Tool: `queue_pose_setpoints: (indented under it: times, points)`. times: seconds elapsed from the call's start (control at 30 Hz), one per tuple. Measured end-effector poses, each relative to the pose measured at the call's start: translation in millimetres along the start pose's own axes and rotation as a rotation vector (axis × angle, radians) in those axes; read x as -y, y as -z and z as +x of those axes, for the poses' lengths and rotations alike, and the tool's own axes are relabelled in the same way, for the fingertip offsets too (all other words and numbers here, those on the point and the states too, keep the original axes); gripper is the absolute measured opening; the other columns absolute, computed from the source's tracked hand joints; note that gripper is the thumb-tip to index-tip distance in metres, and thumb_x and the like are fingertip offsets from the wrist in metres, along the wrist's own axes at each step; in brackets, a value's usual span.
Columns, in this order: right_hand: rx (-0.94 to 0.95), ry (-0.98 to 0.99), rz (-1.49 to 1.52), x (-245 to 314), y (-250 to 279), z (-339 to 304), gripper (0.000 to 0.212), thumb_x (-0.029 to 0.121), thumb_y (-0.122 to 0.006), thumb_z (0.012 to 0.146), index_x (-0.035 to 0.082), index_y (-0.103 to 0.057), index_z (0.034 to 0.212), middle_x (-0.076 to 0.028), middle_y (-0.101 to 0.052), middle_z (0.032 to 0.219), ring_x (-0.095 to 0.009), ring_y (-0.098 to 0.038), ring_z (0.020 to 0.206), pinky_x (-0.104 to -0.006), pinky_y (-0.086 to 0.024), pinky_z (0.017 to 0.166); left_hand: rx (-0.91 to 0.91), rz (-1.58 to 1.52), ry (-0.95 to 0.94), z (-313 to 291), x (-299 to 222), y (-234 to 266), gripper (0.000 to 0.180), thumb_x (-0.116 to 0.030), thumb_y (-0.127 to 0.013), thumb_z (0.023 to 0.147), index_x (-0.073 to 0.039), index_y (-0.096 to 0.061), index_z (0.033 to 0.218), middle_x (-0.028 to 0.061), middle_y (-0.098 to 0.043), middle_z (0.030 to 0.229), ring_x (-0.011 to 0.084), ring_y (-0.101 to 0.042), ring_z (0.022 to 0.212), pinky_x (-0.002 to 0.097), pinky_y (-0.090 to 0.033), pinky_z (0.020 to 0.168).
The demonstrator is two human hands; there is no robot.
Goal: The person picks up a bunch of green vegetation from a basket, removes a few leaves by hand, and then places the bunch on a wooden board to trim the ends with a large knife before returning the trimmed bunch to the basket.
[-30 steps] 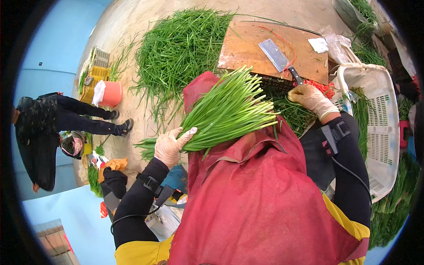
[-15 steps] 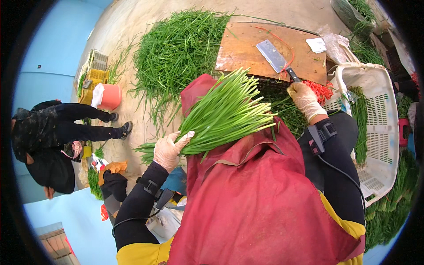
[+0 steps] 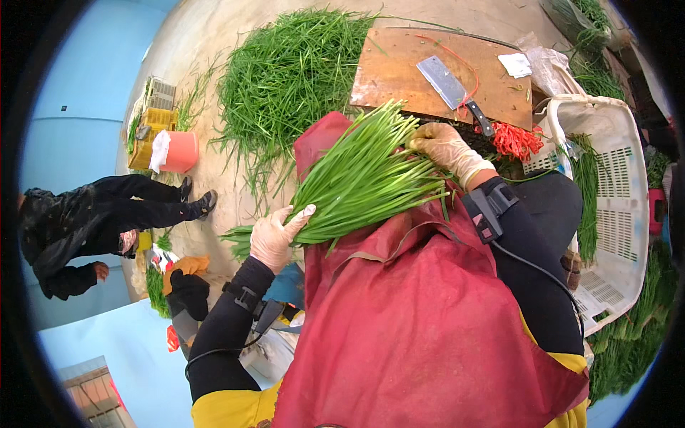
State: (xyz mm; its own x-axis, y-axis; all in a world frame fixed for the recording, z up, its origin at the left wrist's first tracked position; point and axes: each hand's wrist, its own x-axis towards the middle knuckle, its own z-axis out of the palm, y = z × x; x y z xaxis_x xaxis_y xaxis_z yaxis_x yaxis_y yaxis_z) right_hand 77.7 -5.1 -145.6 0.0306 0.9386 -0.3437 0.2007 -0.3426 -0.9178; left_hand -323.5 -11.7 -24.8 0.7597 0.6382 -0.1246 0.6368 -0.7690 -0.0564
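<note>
One bunch of green stalks (image 3: 357, 178), laid over the red apron (image 3: 421, 307)

Going left to right on my head feed: a person in dark clothes (image 3: 85, 214), then a pink bucket (image 3: 183, 151). My left hand (image 3: 272, 241), gloved, is wrapped on the leafy end of the bunch, thumb on top. Loose green pile (image 3: 285, 85) on the floor beyond. Bunch runs diagonally, pale ends to upper right. My right hand (image 3: 446, 150), also gloved, has fingers bent at those ends; can't tell if they pinch any stalks. Cleaver (image 3: 441, 82) lies on the wooden board (image 3: 385, 71), handle near the right hand. Next: red strips (image 3: 515, 141), then a white basket (image 3: 615, 242).
</note>
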Motion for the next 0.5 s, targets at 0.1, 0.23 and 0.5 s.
queue_pose_setpoints:
  times: [0.1, 0.23, 0.5]
  points:
    - [-0.209, 0.124, -0.542, -22.8, 30.6, -7.7, 0.027, 0.030, -0.065, 0.086, 0.004, -0.072, 0.091, -0.020, -0.069, 0.090, -0.035, -0.066, 0.087, -0.0404, -0.051, 0.081, 0.000, -0.004, -0.004, -1.0, 1.1, -1.9, 0.090, 0.005, -0.065, 0.071, -0.040, -0.043, 0.146, 0.0162, -0.064, 0.119, 0.0351, -0.066, 0.096, 0.0439, -0.053, 0.078]
    - [-0.006, -0.396, -1.005, -50.2, 99.4, -34.1, 0.027, 0.021, -0.057, 0.088, 0.010, -0.071, 0.109, -0.018, -0.070, 0.110, -0.037, -0.067, 0.104, -0.0470, -0.053, 0.089, -0.033, 0.012, -0.012, -2.5, 0.9, -3.3, 0.090, 0.005, -0.064, 0.071, -0.039, -0.044, 0.146, 0.0162, -0.064, 0.119, 0.0351, -0.065, 0.096, 0.0442, -0.053, 0.078]
    - [-0.135, 0.413, -0.591, 7.0, 77.4, -11.9, 0.036, 0.036, -0.062, 0.089, 0.008, -0.071, 0.110, -0.022, -0.068, 0.104, -0.038, -0.064, 0.102, -0.0455, -0.049, 0.090, -0.020, 0.007, -0.024, 2.6, 2.2, 0.4, 0.083, 0.001, -0.064, 0.076, -0.041, -0.045, 0.145, 0.0157, -0.063, 0.121, 0.0346, -0.065, 0.095, 0.0442, -0.052, 0.079]
